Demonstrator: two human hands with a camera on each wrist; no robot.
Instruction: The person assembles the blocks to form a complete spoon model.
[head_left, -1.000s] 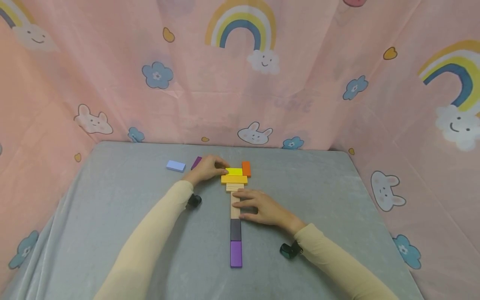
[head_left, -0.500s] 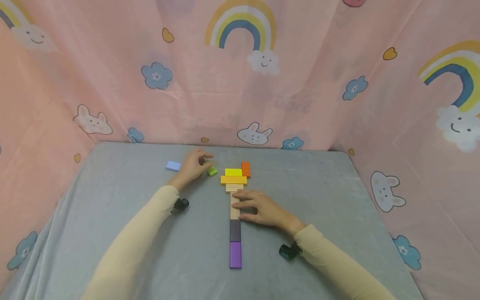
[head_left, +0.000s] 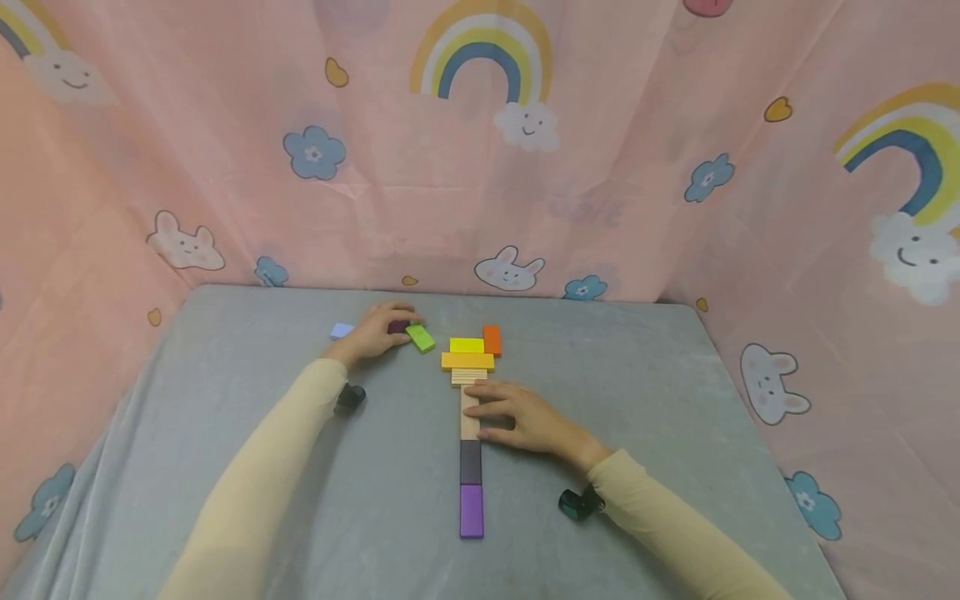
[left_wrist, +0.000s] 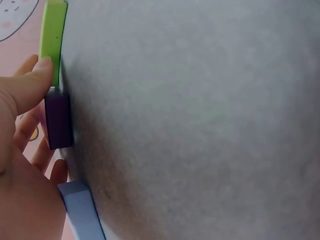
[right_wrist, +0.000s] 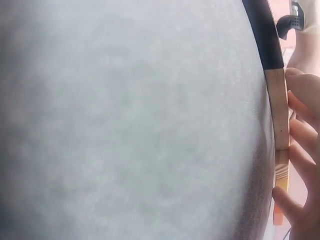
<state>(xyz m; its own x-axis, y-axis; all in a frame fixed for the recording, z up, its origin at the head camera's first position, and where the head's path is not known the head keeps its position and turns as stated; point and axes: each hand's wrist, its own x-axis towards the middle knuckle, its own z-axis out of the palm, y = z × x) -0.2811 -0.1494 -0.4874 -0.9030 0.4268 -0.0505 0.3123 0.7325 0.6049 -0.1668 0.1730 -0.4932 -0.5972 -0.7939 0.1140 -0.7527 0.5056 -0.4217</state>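
My left hand [head_left: 377,331] bends over a dark purple block [left_wrist: 59,120] at the table's far left; thumb and fingers lie on either side of it. In the left wrist view the thumb overlaps the end of a lime green block [head_left: 421,338]; whether the fingers pinch either block is unclear. A pale blue block [head_left: 341,332] is partly hidden by this hand. My right hand [head_left: 528,419] rests with spread fingers along a plain wood block [head_left: 469,425]. That block sits in a line with a dark grey block [head_left: 470,462] and a violet block [head_left: 471,511].
Beyond the wood block come a ribbed wood piece [head_left: 468,377], an amber block [head_left: 467,361] laid crosswise, a yellow block [head_left: 467,345] and an orange block [head_left: 492,339]. All lie on a grey cloth-covered table [head_left: 637,375]. A pink patterned curtain [head_left: 622,192] surrounds the sides and back.
My left hand has left the yellow block and moved left to the purple and green blocks. The green block now shows fully beside it. My right hand has stayed in place.
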